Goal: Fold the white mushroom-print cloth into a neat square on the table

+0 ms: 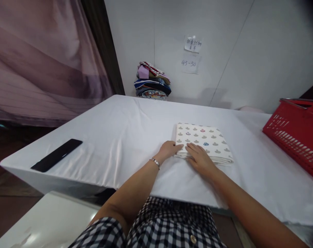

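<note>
- Checked black-and-white garment [161,224] nearest the lens, along the bottom edge, with one round button showing.
- Beyond it, white-draped bench [115,137], filling most of the view, cloth lightly creased, near left corner jutting toward the camera.
- Mauve curtain [43,58] hanging at far left, behind the bench.
- White panelled wall [249,51] behind the bench, bearing two small paper notes [191,55], the lower one reading "45-50".
- Red slotted basket [298,134] on the right edge of the bench, partly cut off by the frame.
- Folded cloth [206,139] — cream, printed with small grey motifs and a few coloured ones — lying flat near the middle of the bench, squared into a neat rectangle, well apart from the basket.
- Stack of folded clothes [151,81] in mixed colours at the far edge of the bench, against the wall.
- Black flat device [57,155], long and slim, lying on the left part of the bench near the corner, well apart from the folded cloth.
- Right hand [200,158] laid palm-down on the near left corner of the folded cloth, fingers [194,148] spread flat and open, gripping nothing.
- Left hand [168,150] just beside it at the near left edge of the cloth, fingers curled against the edge and touching it — whether pinching the layers or only resting, cannot tell.
- Thin bracelet [155,162] round the left wrist.
</note>
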